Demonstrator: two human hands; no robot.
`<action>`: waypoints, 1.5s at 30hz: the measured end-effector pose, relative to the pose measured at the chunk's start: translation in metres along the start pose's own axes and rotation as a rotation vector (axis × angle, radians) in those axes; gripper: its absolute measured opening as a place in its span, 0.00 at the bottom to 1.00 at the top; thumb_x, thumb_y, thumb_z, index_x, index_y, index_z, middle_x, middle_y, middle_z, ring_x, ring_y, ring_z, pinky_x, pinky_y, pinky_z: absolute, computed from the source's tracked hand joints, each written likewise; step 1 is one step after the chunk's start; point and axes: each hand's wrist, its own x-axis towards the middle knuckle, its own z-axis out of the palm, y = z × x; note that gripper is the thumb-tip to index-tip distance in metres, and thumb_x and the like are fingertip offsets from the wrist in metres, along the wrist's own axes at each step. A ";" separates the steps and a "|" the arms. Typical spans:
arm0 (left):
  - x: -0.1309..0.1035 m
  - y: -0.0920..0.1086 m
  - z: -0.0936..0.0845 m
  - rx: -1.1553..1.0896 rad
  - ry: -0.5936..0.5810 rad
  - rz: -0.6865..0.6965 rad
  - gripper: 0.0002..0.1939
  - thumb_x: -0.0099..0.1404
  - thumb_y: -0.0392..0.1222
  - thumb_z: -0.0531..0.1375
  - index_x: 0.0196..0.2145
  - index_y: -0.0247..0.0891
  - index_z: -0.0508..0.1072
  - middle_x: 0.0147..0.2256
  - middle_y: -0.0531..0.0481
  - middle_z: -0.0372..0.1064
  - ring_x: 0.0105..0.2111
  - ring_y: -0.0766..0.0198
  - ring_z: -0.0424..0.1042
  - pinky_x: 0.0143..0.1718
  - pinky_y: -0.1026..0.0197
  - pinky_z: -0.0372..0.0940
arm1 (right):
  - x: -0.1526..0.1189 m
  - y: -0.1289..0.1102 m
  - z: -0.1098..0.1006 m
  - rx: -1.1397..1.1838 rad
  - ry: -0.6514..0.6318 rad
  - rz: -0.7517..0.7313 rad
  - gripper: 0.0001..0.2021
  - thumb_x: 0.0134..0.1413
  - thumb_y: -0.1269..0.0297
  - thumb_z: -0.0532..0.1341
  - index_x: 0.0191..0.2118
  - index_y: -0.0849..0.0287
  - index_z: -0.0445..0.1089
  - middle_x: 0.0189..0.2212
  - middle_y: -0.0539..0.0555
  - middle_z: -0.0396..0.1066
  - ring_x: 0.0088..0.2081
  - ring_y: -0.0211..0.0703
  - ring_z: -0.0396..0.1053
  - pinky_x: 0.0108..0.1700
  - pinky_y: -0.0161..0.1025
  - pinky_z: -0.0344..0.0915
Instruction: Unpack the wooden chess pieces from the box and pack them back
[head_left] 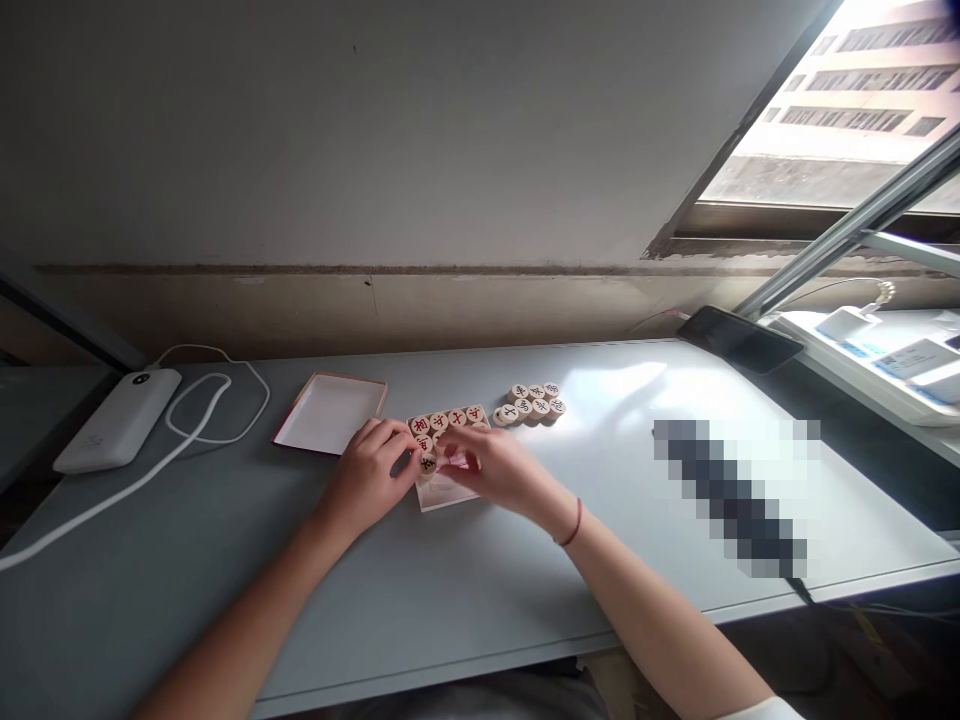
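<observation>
A shallow box [454, 492] on the desk holds rows of round wooden pieces with red characters [439, 421]. At its left side, my left hand [373, 470] has its thumb and fingertips closed at a piece with a black character [427, 464]. My right hand [491, 465] reaches over the box from the right, fingers bent toward the same piece; whether it grips anything is unclear. Behind and right of the box stand several stacked pieces with black characters [535, 406]. The open box lid [330, 412] lies left of the box, its white inside facing up.
A white power bank [118, 420] with a looped white cable [142, 482] is on the left of the grey desk [420, 620]. A phone [739, 338] leans at the back right, beside a white shelf with chargers. A blurred dark object [731, 500] lies on the right.
</observation>
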 end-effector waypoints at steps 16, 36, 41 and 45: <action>0.001 0.003 0.003 -0.029 -0.006 0.041 0.09 0.65 0.37 0.54 0.29 0.40 0.72 0.33 0.51 0.70 0.35 0.63 0.68 0.39 0.59 0.66 | 0.046 0.068 -0.058 -0.427 -0.042 0.654 0.07 0.46 0.67 0.60 0.32 0.58 0.74 0.29 0.58 0.73 0.32 0.48 0.71 0.26 0.36 0.54; -0.004 0.019 0.008 -0.015 0.104 0.128 0.12 0.65 0.36 0.57 0.47 0.40 0.69 0.41 0.49 0.71 0.41 0.61 0.72 0.44 0.60 0.68 | -0.006 -0.003 -0.006 0.703 0.079 0.218 0.12 0.52 0.58 0.62 0.40 0.58 0.71 0.37 0.54 0.74 0.34 0.39 0.73 0.34 0.34 0.69; -0.002 0.016 0.007 -0.068 0.094 0.065 0.05 0.64 0.36 0.57 0.38 0.41 0.71 0.39 0.51 0.73 0.41 0.63 0.73 0.45 0.60 0.65 | -0.009 0.015 -0.018 0.727 0.272 0.367 0.14 0.51 0.57 0.62 0.42 0.59 0.69 0.36 0.55 0.73 0.33 0.40 0.73 0.35 0.37 0.70; 0.000 0.017 0.009 -0.069 0.034 0.112 0.01 0.62 0.37 0.60 0.33 0.41 0.71 0.37 0.54 0.76 0.39 0.64 0.73 0.44 0.58 0.62 | -0.011 0.020 -0.021 0.652 0.301 0.345 0.11 0.51 0.61 0.61 0.41 0.57 0.69 0.42 0.55 0.68 0.34 0.39 0.71 0.35 0.37 0.71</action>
